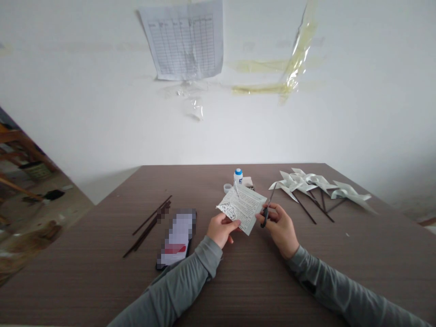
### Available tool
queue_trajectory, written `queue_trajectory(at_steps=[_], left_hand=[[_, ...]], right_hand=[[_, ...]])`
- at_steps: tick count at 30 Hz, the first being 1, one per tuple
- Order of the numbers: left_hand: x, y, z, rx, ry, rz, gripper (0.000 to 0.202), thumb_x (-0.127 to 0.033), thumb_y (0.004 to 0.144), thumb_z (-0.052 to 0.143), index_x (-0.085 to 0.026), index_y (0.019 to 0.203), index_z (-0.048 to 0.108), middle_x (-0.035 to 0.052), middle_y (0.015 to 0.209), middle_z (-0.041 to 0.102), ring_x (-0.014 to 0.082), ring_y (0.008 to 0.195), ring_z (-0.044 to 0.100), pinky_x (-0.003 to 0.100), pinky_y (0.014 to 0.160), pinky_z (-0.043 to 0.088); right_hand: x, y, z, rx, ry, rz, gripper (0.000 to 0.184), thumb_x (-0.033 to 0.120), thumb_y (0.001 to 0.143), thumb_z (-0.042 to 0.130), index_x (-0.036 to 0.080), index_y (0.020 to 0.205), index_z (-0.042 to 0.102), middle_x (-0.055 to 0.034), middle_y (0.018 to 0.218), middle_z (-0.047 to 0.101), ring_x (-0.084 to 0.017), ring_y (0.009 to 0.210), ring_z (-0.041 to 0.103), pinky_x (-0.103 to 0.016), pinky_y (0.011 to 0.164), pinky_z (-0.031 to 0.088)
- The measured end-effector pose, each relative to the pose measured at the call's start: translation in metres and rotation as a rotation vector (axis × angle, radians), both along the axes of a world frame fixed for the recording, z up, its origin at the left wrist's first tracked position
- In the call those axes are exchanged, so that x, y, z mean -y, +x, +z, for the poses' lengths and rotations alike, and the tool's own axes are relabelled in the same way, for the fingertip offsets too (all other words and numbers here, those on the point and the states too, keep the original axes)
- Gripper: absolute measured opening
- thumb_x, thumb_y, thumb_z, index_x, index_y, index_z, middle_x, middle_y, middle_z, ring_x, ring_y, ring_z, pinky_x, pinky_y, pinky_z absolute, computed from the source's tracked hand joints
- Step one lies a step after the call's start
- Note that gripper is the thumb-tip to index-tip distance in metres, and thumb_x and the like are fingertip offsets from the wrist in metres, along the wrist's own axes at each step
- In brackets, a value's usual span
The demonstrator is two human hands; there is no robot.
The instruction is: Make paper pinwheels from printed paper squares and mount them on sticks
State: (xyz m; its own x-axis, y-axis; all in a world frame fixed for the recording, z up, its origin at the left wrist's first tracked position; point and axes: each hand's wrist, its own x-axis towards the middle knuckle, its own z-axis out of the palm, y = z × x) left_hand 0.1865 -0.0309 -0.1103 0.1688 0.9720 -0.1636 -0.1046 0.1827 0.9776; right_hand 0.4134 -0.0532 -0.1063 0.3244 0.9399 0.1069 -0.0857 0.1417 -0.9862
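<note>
My left hand (223, 229) pinches the lower left edge of a printed sheet of paper (247, 204), thumb on top. The sheet is roughly square, tilted, with a line drawing at its left corner and text over the rest. A slit shows near its top corner. In my right hand (281, 227) is a pair of scissors (265, 213), fingers round the dark handles, blades pointing up and away just right of the sheet. Behind the paper stands a white glue bottle (238, 176) with a blue cap, its lower part hidden.
Several paper pinwheels (306, 181) on dark sticks lie at the back right. A phone (177, 238) and several thin brown sticks (150, 227) are on the left. A small white cup (227, 187) sits beside the bottle. The wall bears a taped chart (185, 45).
</note>
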Motion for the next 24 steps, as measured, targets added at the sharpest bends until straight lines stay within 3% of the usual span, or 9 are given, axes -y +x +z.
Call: queue_trajectory(at_steps=[5, 11, 17, 24], left_hand=[[-0.001, 0.000, 0.009, 0.006, -0.033, 0.110, 0.028, -0.015, 0.080, 0.108, -0.017, 0.103, 0.094, 0.0122, 0.103, 0.100, 0.0264, 0.082, 0.094, 0.019, 0.044, 0.057], [-0.005, -0.007, 0.022, 0.085, -0.052, 0.251, 0.033, -0.009, 0.078, 0.113, -0.016, 0.101, 0.092, 0.0066, 0.094, 0.095, 0.0231, 0.078, 0.092, 0.020, 0.049, 0.064], [-0.012, -0.017, 0.022, 0.120, -0.035, 0.330, 0.028, -0.003, 0.086, 0.108, -0.017, 0.099, 0.088, 0.0057, 0.094, 0.095, 0.0220, 0.082, 0.094, 0.020, 0.056, 0.069], [-0.016, -0.018, 0.024, 0.144, -0.012, 0.422, 0.033, -0.001, 0.086, 0.108, -0.019, 0.095, 0.083, 0.0035, 0.090, 0.094, 0.0243, 0.081, 0.096, 0.023, 0.060, 0.074]], right_hand=[[0.001, 0.003, -0.004, 0.106, -0.012, -0.007, 0.083, 0.085, 0.061, 0.115, 0.030, 0.111, 0.078, -0.0064, 0.083, 0.090, -0.031, 0.076, 0.081, -0.044, 0.071, 0.064], [0.009, 0.012, -0.008, 0.385, -0.037, 0.126, 0.076, 0.085, 0.089, 0.090, 0.022, 0.132, 0.092, -0.0073, 0.087, 0.091, -0.032, 0.084, 0.083, -0.048, 0.087, 0.067], [0.021, 0.015, -0.002, 0.476, -0.081, 0.301, 0.074, 0.075, 0.096, 0.086, 0.018, 0.142, 0.098, -0.0110, 0.099, 0.097, -0.034, 0.094, 0.087, -0.050, 0.097, 0.072], [0.028, 0.013, 0.007, 0.495, -0.111, 0.502, 0.070, 0.071, 0.097, 0.087, 0.017, 0.138, 0.101, -0.0110, 0.098, 0.097, -0.034, 0.095, 0.087, -0.048, 0.096, 0.072]])
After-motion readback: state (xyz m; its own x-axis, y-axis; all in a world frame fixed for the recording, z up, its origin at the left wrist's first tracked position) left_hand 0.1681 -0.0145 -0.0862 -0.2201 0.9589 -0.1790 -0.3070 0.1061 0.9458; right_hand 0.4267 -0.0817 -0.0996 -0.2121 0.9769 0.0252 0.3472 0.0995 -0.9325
